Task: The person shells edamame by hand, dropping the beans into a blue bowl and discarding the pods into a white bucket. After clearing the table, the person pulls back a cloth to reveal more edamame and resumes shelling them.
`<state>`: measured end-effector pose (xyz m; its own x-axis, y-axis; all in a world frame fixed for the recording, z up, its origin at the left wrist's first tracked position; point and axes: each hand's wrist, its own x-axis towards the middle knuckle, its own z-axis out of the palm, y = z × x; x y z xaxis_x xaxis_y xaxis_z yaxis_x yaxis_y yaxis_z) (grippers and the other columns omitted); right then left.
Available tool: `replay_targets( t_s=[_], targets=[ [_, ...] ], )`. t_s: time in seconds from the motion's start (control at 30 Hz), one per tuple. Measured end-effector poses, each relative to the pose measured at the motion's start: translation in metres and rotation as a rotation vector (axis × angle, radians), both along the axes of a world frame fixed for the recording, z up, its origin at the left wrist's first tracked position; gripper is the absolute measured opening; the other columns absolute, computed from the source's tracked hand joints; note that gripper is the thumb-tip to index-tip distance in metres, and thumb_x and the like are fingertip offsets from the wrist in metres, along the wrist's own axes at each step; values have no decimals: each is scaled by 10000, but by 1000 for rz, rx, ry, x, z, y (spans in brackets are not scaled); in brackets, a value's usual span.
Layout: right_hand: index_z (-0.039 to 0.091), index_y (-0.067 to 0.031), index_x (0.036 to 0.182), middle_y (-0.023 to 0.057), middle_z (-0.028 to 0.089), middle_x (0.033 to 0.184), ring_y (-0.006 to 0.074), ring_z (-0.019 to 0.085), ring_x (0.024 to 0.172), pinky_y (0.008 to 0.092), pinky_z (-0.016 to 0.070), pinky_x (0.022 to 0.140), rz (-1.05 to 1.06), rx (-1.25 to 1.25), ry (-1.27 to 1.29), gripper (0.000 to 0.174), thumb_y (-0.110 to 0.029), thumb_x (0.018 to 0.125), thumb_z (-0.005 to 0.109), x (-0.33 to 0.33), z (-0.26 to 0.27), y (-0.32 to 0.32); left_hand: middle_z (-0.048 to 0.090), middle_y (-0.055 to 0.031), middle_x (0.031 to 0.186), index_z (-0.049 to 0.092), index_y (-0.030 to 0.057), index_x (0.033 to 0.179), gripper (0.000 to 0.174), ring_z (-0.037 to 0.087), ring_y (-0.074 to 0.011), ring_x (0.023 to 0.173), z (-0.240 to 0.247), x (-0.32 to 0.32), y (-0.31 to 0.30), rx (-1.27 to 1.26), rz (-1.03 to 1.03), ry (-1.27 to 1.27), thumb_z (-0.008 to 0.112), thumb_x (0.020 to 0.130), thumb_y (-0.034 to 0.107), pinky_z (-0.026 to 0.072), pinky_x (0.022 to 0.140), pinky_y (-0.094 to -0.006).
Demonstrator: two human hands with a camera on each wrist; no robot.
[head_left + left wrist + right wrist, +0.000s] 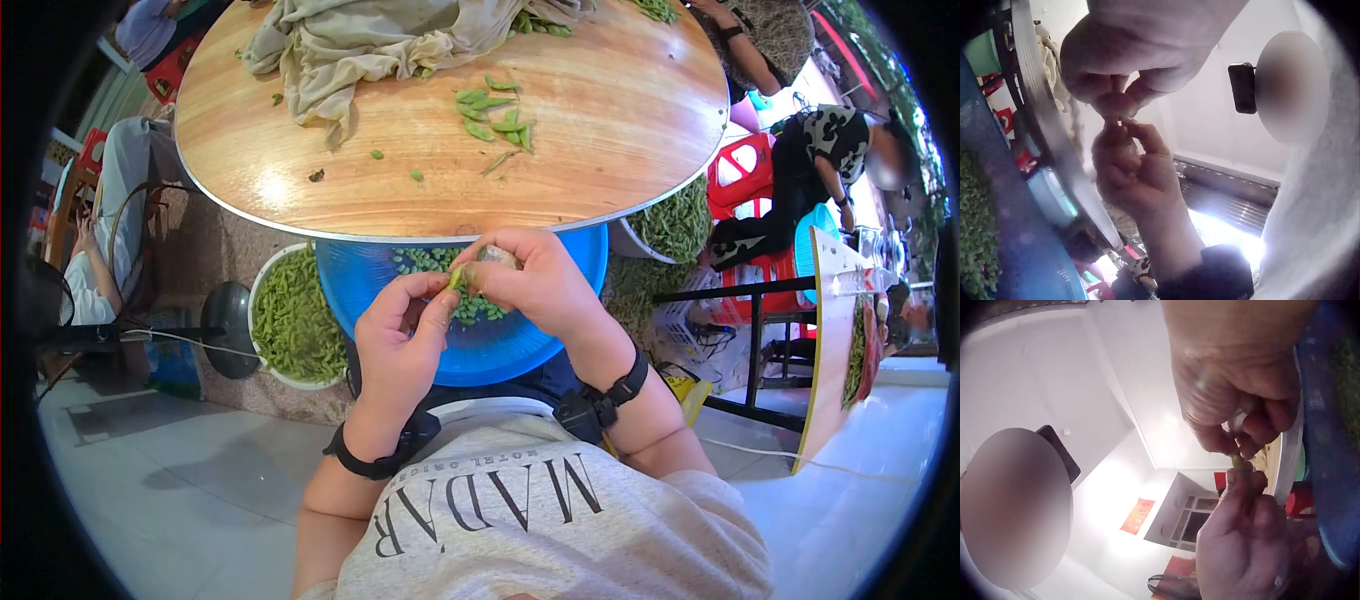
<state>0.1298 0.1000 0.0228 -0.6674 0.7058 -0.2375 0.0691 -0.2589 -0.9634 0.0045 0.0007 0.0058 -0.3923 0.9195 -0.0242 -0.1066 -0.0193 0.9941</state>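
A green bean pod (pixel 457 278) is pinched between the fingertips of both hands, above a large blue basin (pixel 510 362) with shelled green beans (pixel 425 261) in it. My left hand (pixel 405 325) holds the pod's near end between thumb and forefinger. At its other end the right hand (pixel 540 285) grips with thumb and curled fingers. A pale, greyish thing (pixel 498 258) shows inside the right hand's curled fingers; I cannot tell what it is. In the right wrist view the pod (pixel 1239 464) stretches between the two hands' fingertips.
A wooden round table (pixel 350 190) overhangs the basin's far side, carrying loose pods (pixel 488 105) and a crumpled cloth (pixel 340 60). Left of the basin stands a white tub of pods (pixel 295 320); more pods (pixel 672 220) fill a container at right. Another person (pixel 840 150) is at far right.
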Motion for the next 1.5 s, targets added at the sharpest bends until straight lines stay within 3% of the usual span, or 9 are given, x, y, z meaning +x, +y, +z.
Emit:
replay_targets(
  t_s=[0.13,0.33,0.53,0.73,0.83,0.93,1.03,1.3,1.5],
  targets=[
    [613,1,830,-14,534,609,21,449,519,167,347,452,-14,138,-53,124,-98,759,587,-4,-2,-5,578,-23,683,578,-13,910,106,456,-41,505,-6,-3,2,-20,21,178,590,817,38,353,436,-166],
    [606,17,824,-9,550,631,29,464,519,181,373,457,-114,167,-39,125,-82,749,590,-9,-15,-12,591,-40,694,589,-22,871,76,480,-53,523,0,2,4,-49,112,13,566,827,36,391,470,-181],
    [620,5,823,-10,562,665,30,479,581,193,395,507,-17,169,-61,125,-91,745,599,0,-12,-2,601,-63,691,588,-5,861,75,487,-84,483,-9,-15,5,-141,-50,-436,578,820,57,346,425,-183],
    [623,-16,813,-10,561,653,37,474,560,186,374,485,96,85,-84,117,-112,746,615,3,3,3,600,-75,684,591,-10,841,74,481,-85,474,-6,-15,4,-196,-125,-476,601,790,42,327,414,-181],
    [619,-25,800,-4,558,635,44,473,538,189,366,466,135,86,-68,112,-123,747,617,4,-1,1,597,-71,678,598,-18,808,63,462,-80,464,-8,-26,3,-266,-351,-582,613,774,32,320,411,-182],
    [612,-26,785,2,553,621,48,473,525,192,364,454,199,80,-95,105,-125,750,612,4,-3,1,587,-58,658,605,-18,768,44,438,-70,460,-10,-27,1,-245,-347,-534,625,757,20,315,409,-182],
    [607,-24,781,5,548,616,50,468,520,192,361,452,193,-12,-128,104,-124,755,608,3,-2,2,580,-52,641,611,-10,755,33,432,-65,459,2,-19,6,-250,-258,-215,634,740,8,311,410,-178],
    [594,-39,810,-2,548,648,52,483,545,197,385,479,198,-98,-62,129,-156,762,622,6,-21,9,594,-55,659,612,-5,770,23,488,-85,493,-5,-25,12,-336,-257,-497,613,748,0,343,431,-187],
    [591,-13,838,10,565,674,57,497,607,208,408,531,77,124,-98,153,-144,764,615,4,-37,7,596,-59,660,616,0,828,89,493,-91,487,-21,-15,19,-368,-120,-462,602,789,79,344,418,-190]
  ],
)
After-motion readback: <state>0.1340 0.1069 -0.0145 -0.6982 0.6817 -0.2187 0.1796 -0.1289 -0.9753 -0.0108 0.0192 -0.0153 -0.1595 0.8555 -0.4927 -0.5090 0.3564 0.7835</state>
